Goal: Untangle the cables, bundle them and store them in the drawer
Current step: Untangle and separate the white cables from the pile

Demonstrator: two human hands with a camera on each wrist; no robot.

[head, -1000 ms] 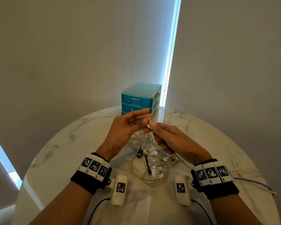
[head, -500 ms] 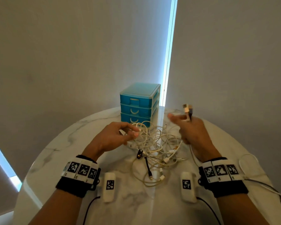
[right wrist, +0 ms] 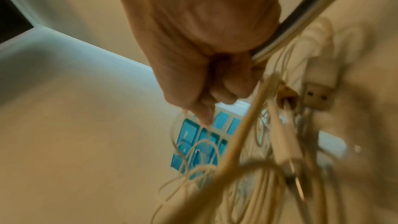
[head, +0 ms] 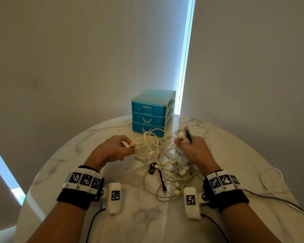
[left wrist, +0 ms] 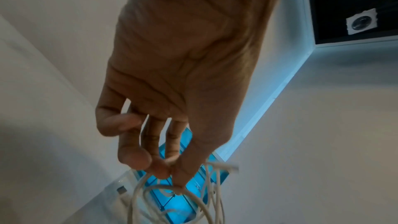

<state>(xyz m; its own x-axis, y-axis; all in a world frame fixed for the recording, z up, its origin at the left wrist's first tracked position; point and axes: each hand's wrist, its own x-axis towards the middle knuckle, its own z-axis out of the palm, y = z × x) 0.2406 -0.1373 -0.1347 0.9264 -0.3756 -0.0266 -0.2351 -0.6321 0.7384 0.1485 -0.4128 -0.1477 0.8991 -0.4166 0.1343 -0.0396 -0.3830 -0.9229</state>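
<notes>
both hands work apart over the table (head: 63, 172), left hand (head: 112, 149) pinching a white cable (head: 139, 142) and right hand (head: 193, 149) clenched on plug ends (head: 185, 135) to tease open the cable tangle (head: 165, 165) before the closed blue drawers (head: 152, 113) beyond.

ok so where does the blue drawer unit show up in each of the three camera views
Head: blue drawer unit stands centre, at the table's far edge behind the cable tangle.
Left wrist: bottom centre, beyond the left hand fingertips, behind white cable loops.
Right wrist: lower centre, blurred, below the right hand.
Shared landmark: the cable tangle in front of it.
</notes>
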